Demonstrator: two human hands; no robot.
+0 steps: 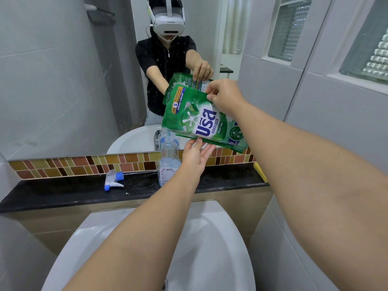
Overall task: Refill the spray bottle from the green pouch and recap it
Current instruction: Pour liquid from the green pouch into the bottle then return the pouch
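Observation:
The green pouch [201, 120] is tilted with its lower left corner over the mouth of the clear spray bottle [169, 162], and a thin stream of liquid runs into the neck. The uncapped bottle stands upright on the black ledge [63, 192]. My right hand [224, 97] pinches the pouch's raised top edge. My left hand [195, 156] props up the pouch's underside with the fingertips, just right of the bottle. The white and blue trigger spray head [114, 180] lies on its side on the ledge, left of the bottle.
A mirror [63, 80] rises behind the ledge above a strip of brown mosaic tiles [84, 164]. A white basin [210, 248] lies below my arms. A yellow sponge [260, 172] sits at the ledge's right end. Tiled wall with glass blocks on the right.

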